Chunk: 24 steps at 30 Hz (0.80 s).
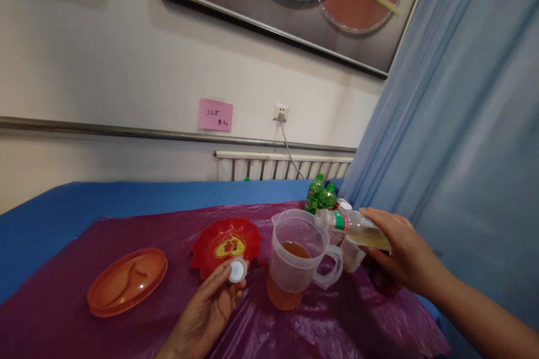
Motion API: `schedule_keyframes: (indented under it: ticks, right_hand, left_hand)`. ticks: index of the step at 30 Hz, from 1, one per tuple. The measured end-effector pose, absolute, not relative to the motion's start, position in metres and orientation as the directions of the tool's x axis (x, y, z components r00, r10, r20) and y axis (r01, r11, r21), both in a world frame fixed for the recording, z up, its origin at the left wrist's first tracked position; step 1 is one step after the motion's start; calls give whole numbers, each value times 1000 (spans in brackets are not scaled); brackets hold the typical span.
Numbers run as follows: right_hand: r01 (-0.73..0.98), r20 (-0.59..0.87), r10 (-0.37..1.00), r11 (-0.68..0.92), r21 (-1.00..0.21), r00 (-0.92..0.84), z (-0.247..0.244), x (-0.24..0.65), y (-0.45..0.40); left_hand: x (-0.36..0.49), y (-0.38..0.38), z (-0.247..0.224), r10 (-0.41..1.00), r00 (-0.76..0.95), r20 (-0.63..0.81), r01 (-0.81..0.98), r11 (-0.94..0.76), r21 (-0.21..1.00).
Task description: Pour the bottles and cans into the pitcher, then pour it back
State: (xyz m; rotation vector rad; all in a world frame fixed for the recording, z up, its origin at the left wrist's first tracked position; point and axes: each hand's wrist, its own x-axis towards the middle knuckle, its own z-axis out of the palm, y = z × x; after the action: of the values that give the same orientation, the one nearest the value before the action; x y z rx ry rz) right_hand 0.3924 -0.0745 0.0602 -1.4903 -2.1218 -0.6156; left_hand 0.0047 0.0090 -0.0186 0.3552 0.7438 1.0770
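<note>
My right hand (398, 247) grips a clear bottle (357, 228) of pale yellowish liquid, tipped nearly flat. Its open mouth lies at the rim of a translucent plastic pitcher (290, 269), on the handle side. Amber-brown liquid (285, 291) fills the lower part of the pitcher. Between the fingers of my left hand (210, 305) is a white bottle cap (238, 271), left of the pitcher. Just behind that hand lies a red scalloped plate (204, 244) with a yellow design. Whether liquid is flowing from the bottle cannot be made out.
An orange divided dish (127, 283) sits at the left on purple plastic sheeting (177, 325). Green bottles (314, 193) stand behind the pitcher, with white-capped containers (344, 206) partly hidden by my right hand's bottle. A blue curtain (455, 123) hangs at the right.
</note>
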Motion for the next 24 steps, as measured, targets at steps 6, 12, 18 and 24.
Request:
schedule_keyframes:
  ticks: [6,12,18,24]
  right_hand:
    - [939,593,736,326,112,-327,61,391,-69]
    - [926,572,730,327,188,-374,64,393,-64]
    - [908,561,713,333,256,-420,72,391,-62]
    - [893,563,695,314,321,-447,74,393,-60]
  left_hand:
    - [4,7,-21,876,301,-376,-675,474,565]
    - [3,9,-24,877,301,-376,-667,475,574]
    - [1,10,-27,883,311,-352,-670,466,578]
    - [2,9,-23,890,279,-362,-633,454,628]
